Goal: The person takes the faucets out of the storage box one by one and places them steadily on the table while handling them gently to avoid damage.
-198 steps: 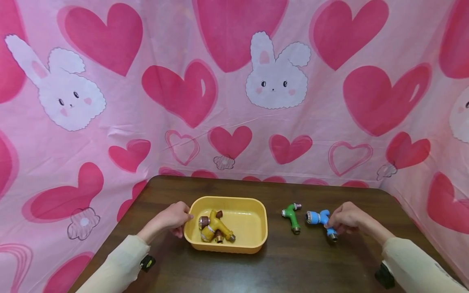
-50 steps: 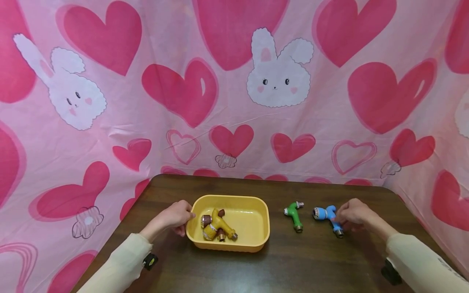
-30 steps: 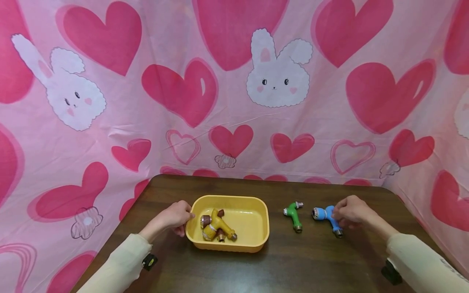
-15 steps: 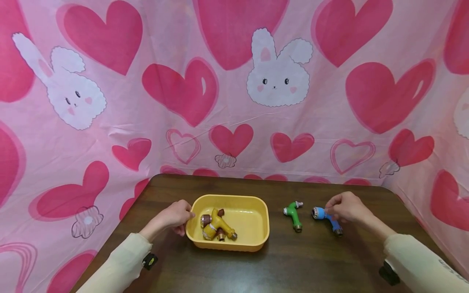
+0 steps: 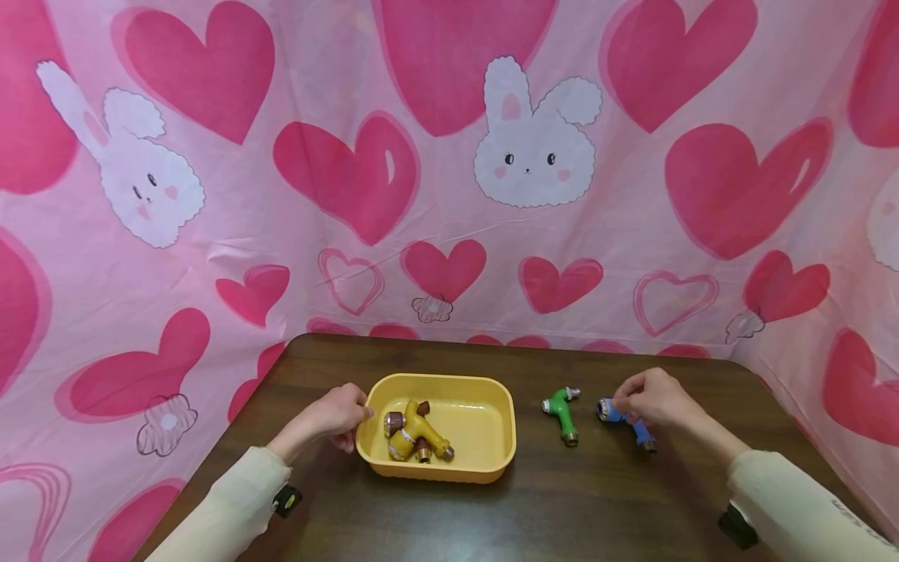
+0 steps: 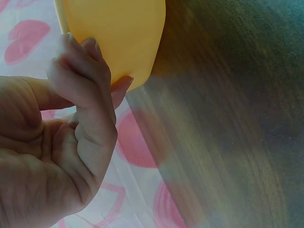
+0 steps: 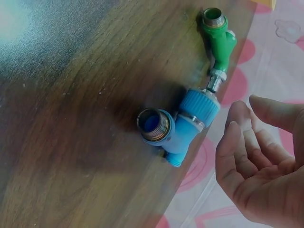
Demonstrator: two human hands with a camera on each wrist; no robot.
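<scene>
My left hand pinches the left end of a yellow plastic tray, thumb over the rim; the left wrist view shows curled fingers against the tray's outer wall. Inside the tray a yellow tap lies across a brown tap, which is partly covered. My right hand is over a blue tap, hiding its middle in the head view. In the right wrist view, the fingers are bent loosely with nothing between them, apart from the blue tap lying on the table.
A green tap with a metal threaded end lies between the tray and the blue tap. Everything stands on a dark brown wooden table. A pink cloth with hearts and rabbits hangs behind and at both sides.
The blue tap has shifted slightly right since the oldest frame. From its lower end, my right hand has moved left and up towards its ribbed knob. The left hand keeps its place on the tray.
</scene>
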